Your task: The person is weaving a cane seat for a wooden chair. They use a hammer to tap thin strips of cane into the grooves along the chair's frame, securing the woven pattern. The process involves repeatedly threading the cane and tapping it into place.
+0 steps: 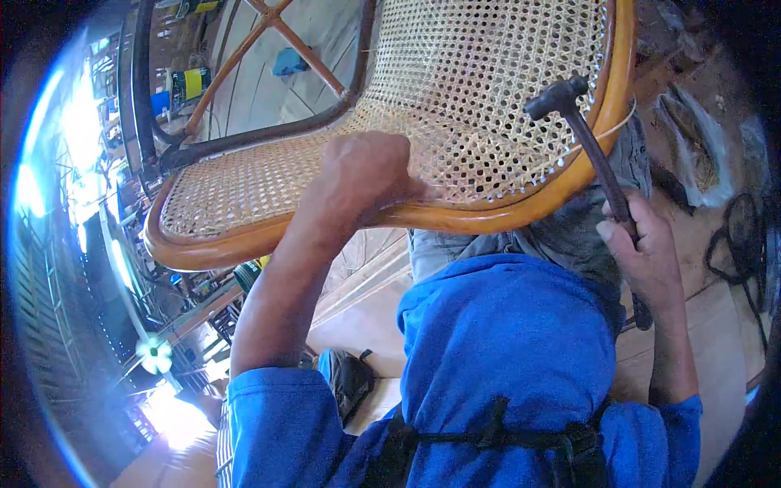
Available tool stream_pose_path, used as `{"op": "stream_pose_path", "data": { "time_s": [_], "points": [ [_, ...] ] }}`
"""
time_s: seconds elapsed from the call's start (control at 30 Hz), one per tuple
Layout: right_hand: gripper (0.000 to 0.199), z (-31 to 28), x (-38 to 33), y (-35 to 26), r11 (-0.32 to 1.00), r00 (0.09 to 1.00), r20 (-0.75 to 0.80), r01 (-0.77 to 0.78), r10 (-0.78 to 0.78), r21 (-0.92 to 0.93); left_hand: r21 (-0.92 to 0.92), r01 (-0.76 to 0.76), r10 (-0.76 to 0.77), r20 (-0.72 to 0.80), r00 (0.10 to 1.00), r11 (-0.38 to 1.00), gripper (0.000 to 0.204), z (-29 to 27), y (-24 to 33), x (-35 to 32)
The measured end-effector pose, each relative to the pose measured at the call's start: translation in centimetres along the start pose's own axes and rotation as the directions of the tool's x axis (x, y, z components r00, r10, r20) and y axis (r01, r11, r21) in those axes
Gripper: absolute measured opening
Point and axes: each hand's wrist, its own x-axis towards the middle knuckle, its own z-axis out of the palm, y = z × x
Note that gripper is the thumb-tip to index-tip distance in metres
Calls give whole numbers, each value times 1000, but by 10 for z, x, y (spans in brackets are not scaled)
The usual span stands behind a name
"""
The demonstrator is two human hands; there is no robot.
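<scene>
A chair frame of bent orange-brown rattan [472,216] lies across my lap, filled with woven cane webbing [464,89]. White pegs or pins dot the webbing's edge along the right and lower rim. My left hand [368,167] is closed at the lower rim, on the webbing near the frame; whatever its fingers hold is hidden under them. In my right hand [644,244] is a hammer [590,138], gripped by its dark handle. Its head is raised over the webbing's right side, close to the rim. A loose cane strand sticks out past the right rim.
Dark chair rails [268,137] and crossed brown rods [268,16] adjoin the webbing at upper left. A blue scrap [290,62] lies on the floor beyond. Clear plastic [704,154] and dark cord [736,272] are at right. A dark bag [351,382] sits behind my left arm.
</scene>
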Motion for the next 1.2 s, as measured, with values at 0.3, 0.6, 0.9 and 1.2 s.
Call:
{"op": "stream_pose_path", "data": {
  "time_s": [0.3, 0.6, 0.9, 1.2],
  "points": [
    [26, 20, -8, 1, 961, 968, 149, 225, -201, -162, -384, 279, -413, -332, 848, 880, 25, -47, 4, -49],
    [26, 35, 2, -32, 927, 948, 297, 209, -114, -312, -500, 168, -235, -74, 969, 850, 21, -3, 37, -101],
    [23, 33, 7, -36, 891, 967, 230, 200, -112, -407, -393, -58, -41, -239, 970, 918, 16, 11, 19, -53],
    [21, 20, -5, -7, 994, 996, -66, 58, -65, -91, -416, -260, 241, -100, 966, 871, 23, 39, 23, -3]
  ]
}}
